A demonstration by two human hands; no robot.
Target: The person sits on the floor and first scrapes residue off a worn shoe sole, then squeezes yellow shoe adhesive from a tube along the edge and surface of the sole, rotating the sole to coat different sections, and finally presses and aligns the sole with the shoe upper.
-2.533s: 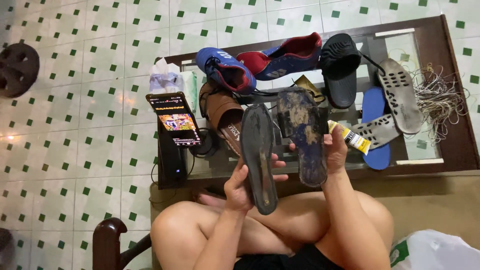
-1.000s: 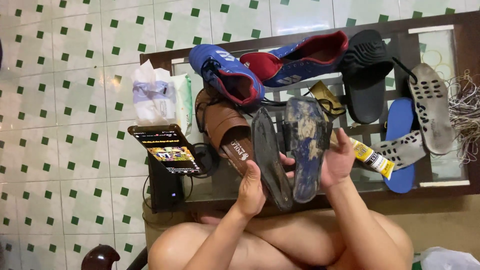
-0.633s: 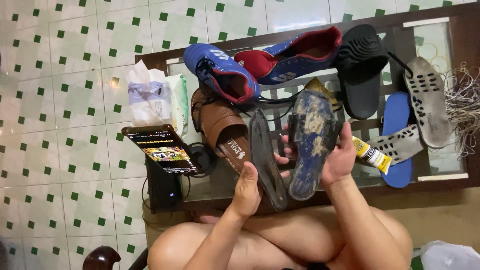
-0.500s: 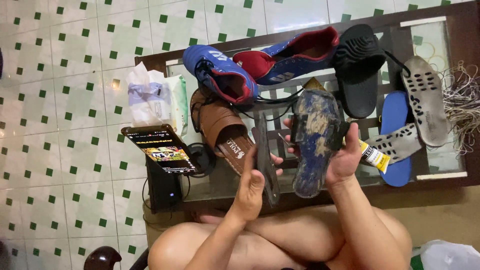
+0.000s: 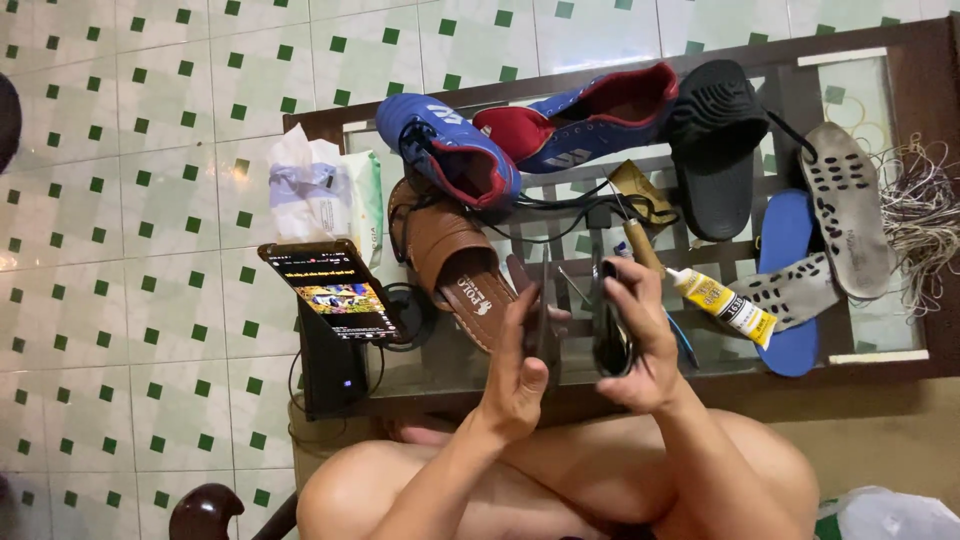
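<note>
Above the glass table's near edge (image 5: pixel 640 385), your left hand (image 5: pixel 515 375) grips 1 thin dark sole (image 5: pixel 542 305) edge-on; your right hand (image 5: pixel 640 340) grips 1 dark shoe piece (image 5: pixel 608 335).

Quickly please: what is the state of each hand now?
Left hand: closed on a thin dark sole, seen edge-on.
Right hand: closed on another dark sole.

Head view, steeply down, close

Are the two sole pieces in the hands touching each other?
Apart: the head view shows table between the left hand's sole and the right hand's sole.
</note>
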